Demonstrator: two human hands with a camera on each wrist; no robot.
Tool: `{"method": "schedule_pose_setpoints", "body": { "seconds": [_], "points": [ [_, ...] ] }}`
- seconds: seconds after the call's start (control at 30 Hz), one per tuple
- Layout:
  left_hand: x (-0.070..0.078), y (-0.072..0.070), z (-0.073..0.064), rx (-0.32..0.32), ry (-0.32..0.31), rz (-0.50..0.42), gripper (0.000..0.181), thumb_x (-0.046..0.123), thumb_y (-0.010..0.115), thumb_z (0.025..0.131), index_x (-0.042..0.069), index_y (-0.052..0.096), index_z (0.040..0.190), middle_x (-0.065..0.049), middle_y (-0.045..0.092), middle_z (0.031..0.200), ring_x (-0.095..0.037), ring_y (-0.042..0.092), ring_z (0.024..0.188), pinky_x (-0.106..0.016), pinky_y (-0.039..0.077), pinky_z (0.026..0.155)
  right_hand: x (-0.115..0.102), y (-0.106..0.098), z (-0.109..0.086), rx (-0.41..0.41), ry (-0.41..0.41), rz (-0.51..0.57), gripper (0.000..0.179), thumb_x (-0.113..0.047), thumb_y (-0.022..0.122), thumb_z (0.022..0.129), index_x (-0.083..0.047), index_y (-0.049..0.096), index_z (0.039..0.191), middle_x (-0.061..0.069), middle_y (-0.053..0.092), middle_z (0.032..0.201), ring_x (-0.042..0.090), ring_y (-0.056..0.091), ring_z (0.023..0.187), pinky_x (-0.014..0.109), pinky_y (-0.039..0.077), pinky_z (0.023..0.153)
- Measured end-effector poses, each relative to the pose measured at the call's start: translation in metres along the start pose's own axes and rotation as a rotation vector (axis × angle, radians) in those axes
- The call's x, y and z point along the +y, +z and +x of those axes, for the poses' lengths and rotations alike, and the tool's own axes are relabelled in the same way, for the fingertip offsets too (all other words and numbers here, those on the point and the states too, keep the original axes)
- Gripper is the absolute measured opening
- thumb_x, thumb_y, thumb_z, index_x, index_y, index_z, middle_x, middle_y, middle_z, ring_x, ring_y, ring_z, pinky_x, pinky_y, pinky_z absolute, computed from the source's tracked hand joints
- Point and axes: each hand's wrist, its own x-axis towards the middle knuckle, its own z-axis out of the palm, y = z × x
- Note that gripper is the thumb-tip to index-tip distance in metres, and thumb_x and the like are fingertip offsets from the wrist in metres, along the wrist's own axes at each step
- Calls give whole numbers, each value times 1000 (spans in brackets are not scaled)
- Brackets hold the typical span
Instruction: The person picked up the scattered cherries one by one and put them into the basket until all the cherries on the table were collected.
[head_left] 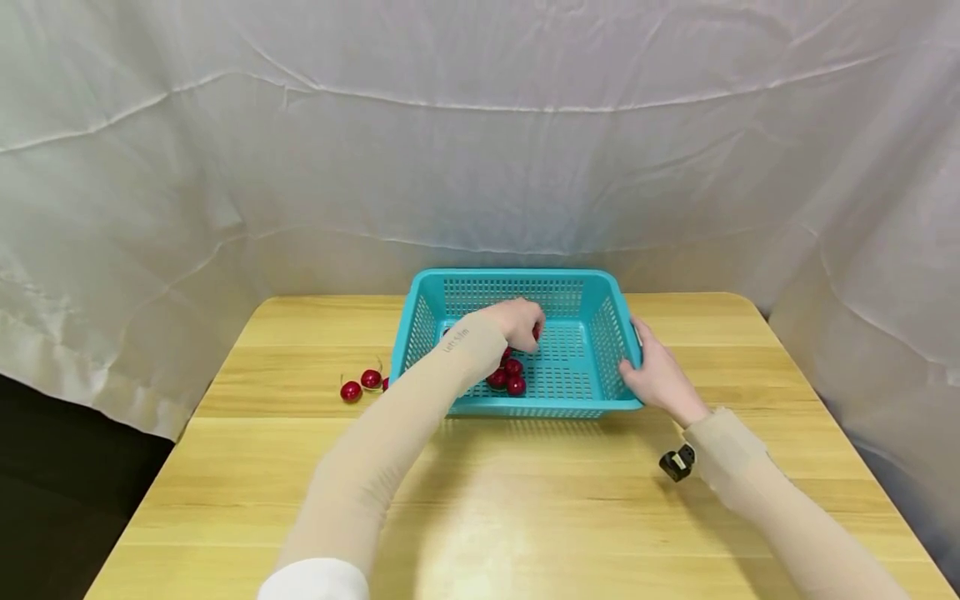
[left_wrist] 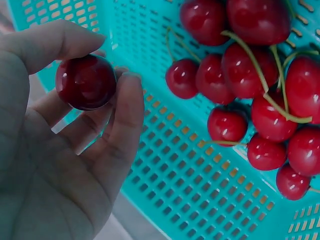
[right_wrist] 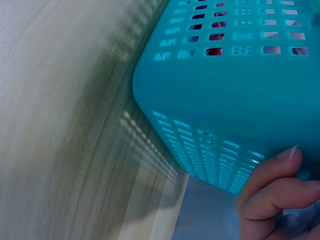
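My left hand (head_left: 517,322) is inside the turquoise plastic basket (head_left: 506,406), above its floor. Between thumb and fingers it pinches a dark red cherry (left_wrist: 86,82), seen best in the left wrist view. Several glossy red cherries with green stems, among them one small cherry (left_wrist: 227,125), lie together on the basket floor beside this hand. At the basket's right side, my right hand (head_left: 655,371) holds the rim. In the right wrist view its curled fingers (right_wrist: 272,175) show at the basket wall; the rest of that grip is out of frame.
Left of the basket, a few cherries lie on the wooden table (head_left: 525,500), one cherry (head_left: 350,392) farthest out. A small black device (head_left: 677,462) sits by the right wrist. Pale cloth (head_left: 480,183) hangs behind the table.
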Motion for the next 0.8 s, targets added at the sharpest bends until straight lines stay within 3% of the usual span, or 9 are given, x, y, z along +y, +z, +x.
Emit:
{"method": "schedule_pose_setpoints", "body": {
  "seconds": [0.4,0.57,0.63,0.8],
  "points": [
    [10,14,19,-84,-35,83,32,9,56,92,19,36,69,2,24,68,-14,20,63,-29,25,60,1,-1,0,4,0,6,80,-10,49,96,1,4,161,44,43,142,52,62,112,53,60,81],
    [11,17,14,-70,-21,121,19,9,58,91,18,48,77,3,37,74,-13,30,68,-27,30,64,0,0,1,9,0,0,80,-10,50,96,1,5,161,44,45,141,50,63,109,52,60,79],
    [11,17,9,-58,-29,125,11,12,61,92,18,55,85,4,48,83,-13,39,75,-27,36,68,0,0,1,12,-2,-2,80,-10,50,96,1,5,161,44,45,140,49,64,107,51,60,78],
    [12,18,4,-54,-45,127,3,15,61,95,17,61,93,2,60,100,-15,46,84,-29,40,75,1,-1,1,17,-7,-1,79,-10,50,95,2,6,160,44,47,138,48,64,104,50,60,76]
  ]
}}
